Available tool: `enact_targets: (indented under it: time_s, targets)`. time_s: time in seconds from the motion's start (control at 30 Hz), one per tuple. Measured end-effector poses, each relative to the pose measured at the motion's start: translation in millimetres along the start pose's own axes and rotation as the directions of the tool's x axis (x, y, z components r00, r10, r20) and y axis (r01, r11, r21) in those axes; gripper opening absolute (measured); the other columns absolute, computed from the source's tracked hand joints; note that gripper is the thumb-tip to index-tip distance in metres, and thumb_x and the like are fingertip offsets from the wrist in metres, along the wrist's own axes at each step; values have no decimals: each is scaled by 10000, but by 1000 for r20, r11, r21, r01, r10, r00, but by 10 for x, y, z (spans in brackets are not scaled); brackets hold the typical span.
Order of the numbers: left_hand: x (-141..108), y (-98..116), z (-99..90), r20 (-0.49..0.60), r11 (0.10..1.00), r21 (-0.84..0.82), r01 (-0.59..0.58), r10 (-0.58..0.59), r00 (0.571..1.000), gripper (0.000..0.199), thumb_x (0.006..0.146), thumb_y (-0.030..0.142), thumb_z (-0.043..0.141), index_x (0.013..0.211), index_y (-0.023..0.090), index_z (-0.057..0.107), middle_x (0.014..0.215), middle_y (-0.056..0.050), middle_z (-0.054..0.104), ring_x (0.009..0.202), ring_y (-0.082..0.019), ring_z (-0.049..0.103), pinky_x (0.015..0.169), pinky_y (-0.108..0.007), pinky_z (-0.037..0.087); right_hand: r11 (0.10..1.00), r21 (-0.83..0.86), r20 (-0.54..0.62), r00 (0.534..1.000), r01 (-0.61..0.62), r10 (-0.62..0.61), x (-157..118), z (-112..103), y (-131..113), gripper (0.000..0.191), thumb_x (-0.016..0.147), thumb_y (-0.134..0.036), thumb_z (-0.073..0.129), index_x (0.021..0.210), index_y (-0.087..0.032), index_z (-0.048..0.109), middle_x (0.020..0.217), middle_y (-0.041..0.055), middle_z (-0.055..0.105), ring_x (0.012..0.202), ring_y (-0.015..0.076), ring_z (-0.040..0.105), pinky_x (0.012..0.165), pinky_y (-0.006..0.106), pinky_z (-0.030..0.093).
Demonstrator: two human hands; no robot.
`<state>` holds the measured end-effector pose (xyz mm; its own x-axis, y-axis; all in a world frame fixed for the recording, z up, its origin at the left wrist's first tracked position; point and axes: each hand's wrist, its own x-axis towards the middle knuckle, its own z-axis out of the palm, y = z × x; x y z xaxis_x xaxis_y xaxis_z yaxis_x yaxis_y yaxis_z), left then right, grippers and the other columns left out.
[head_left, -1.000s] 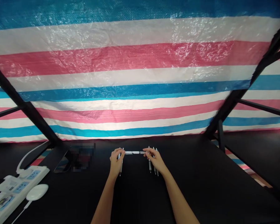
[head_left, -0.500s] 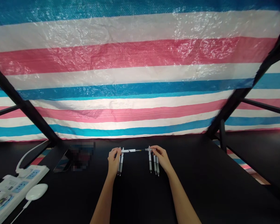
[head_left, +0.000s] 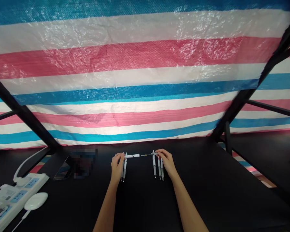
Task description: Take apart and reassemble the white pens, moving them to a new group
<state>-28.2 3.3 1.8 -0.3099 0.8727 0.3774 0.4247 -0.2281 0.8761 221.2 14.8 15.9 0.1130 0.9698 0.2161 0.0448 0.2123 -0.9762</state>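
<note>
As their fingers (head_left: pixel 120 157) pinch, the left hand (head_left: pixel 117 166) and right hand (head_left: pixel 166 161) hold a pen (head_left: pixel 132 156).

Not much to report body-wise: a slim, bare left hand (head_left: pixel 117 168) and a slim, bare right hand (head_left: pixel 167 162) are what's seen here, lol. A long, smooth left forearm (head_left: pixel 107 203) and a matching right forearm (head_left: pixel 186 203) are shown uncovered right down to the bottom edge of the shot, tapering into narrow wrists. Slender fingers (head_left: pixel 119 157) can be made out on both hands, but the nails are too small to be judged from this view.
</note>
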Motion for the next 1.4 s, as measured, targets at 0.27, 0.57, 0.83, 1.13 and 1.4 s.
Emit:
enact_targets:
  time_s: [0.27,0.57,0.83,1.13,1.4]
  targets:
    - [7,-35,18,25,1000,26,-10,9,1000,404,812,524,452,655,200,636,933,-72,663,955,-241,564,866,-357,427,1000,17,6,1000,-22,22,-21,13,-54,227,712,-358,544,735,-173,672,656,21,607,591,161,531,580,275,418]
    - [-4,-28,29,46,995,87,-55,51,998,376,821,496,453,678,212,653,937,-66,668,948,-233,571,865,-359,428,1000,17,106,994,-9,7,-61,132,-18,231,745,-374,577,817,-184,688,697,32,647,614,164,568,607,282,445]
    - [-13,47,36,67,992,117,-52,44,997,403,815,527,441,668,220,656,944,-65,671,949,-249,573,881,-397,412,999,-36,213,977,4,4,-86,204,75,254,749,-383,595,894,-193,684,744,37,666,646,166,588,620,291,470]
    - [-22,45,45,94,994,92,-57,49,994,365,807,502,458,688,224,662,952,-68,669,967,-255,566,889,-410,405,999,-51,228,974,-5,16,-73,204,117,261,760,-394,581,906,-199,673,743,33,659,603,149,559,584,277,453]
    - [-20,58,58,83,996,65,-56,50,995,328,790,480,494,677,225,666,944,-63,670,964,-249,572,887,-402,417,998,-21,297,953,-56,60,-108,212,43,384,850,-478,471,1043,-177,613,503,-27,545,495,132,518,532,253,421]
